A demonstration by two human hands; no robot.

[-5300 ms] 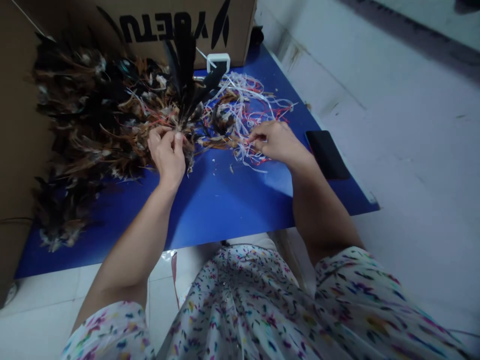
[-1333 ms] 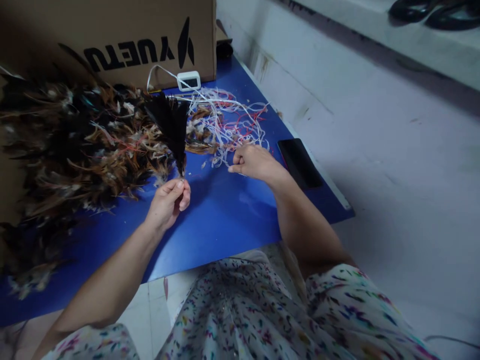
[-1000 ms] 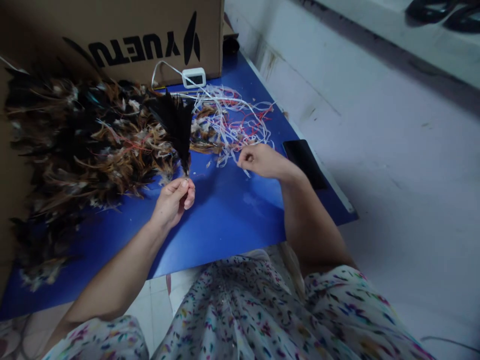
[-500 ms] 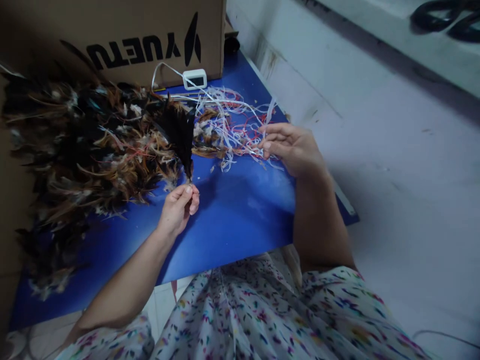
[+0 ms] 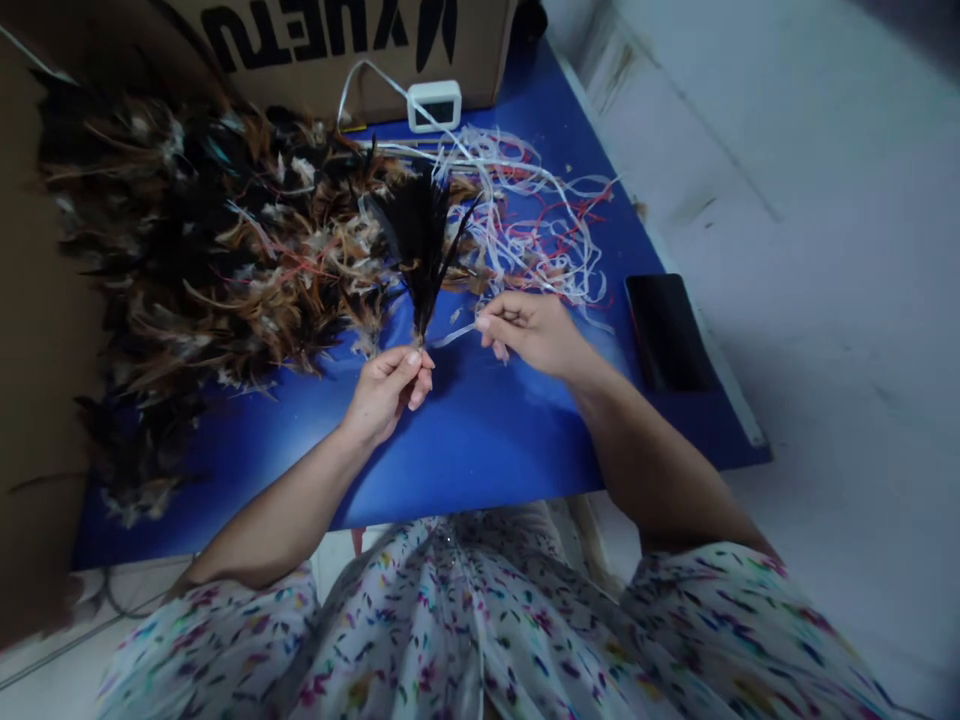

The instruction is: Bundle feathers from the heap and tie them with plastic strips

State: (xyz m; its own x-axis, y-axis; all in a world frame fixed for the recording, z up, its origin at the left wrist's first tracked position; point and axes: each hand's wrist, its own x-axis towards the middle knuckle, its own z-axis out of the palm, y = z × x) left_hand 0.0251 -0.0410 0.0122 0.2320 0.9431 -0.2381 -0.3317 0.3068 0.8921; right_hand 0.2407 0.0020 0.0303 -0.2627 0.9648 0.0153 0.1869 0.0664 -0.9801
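Note:
My left hand [image 5: 388, 392] pinches a bunch of black feathers [image 5: 420, 235] at its base, the tips fanning upward. To its right, my right hand [image 5: 531, 330] is closed on the end of a thin white ribbon [image 5: 456, 334]. The ribbon stretches across to the feather base by my left fingertips; whether it is wound round it I cannot tell. Behind my right hand lies a tangle of white and red ribbons [image 5: 517, 225]. A big heap of brown and black feathers [image 5: 225, 250] spreads to the left of my left hand.
All this is on a blue table [image 5: 480, 440]. A cardboard box [image 5: 322, 90] stands along its back, with a small white device with a dark screen [image 5: 435, 106] before it. A black phone [image 5: 670, 332] lies near the right edge, beside a pale wall [image 5: 825, 300].
My right hand has come from the ribbon tangle toward my left hand, bringing a white ribbon to the feather base. The view has shifted, and the phone now shows. My left hand keeps its pinch.

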